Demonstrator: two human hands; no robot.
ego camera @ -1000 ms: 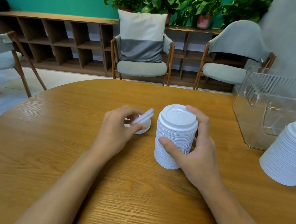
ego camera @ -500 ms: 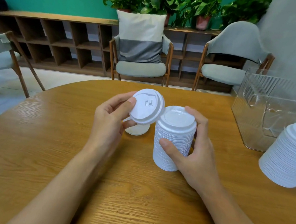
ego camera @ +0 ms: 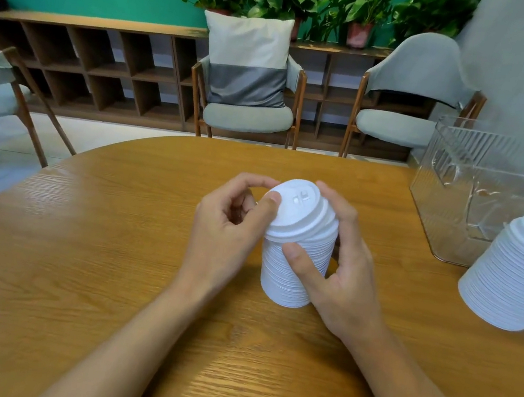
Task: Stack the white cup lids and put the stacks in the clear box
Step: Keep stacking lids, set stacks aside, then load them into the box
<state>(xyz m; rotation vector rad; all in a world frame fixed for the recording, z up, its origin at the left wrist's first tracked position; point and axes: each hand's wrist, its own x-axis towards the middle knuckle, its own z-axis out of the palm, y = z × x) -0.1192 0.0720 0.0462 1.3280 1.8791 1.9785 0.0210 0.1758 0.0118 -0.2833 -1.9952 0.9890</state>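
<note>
Left hand (ego camera: 225, 227) pinches the tilted white plastic lid (ego camera: 303, 211) at nine o'clock to seat it; right hand (ego camera: 341, 271) grips the tall white lid stack (ego camera: 276, 278), steadying it.

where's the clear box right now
Head view, far right of the table: the clear box stands just behind the separate lid stack.

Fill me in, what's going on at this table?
A person is stacking white cup lids on the table. The left hand pinches the top lid, tilted and not seated on the stack, which the right hand grips. A second stack sits beside the clear box, not in it.
</note>
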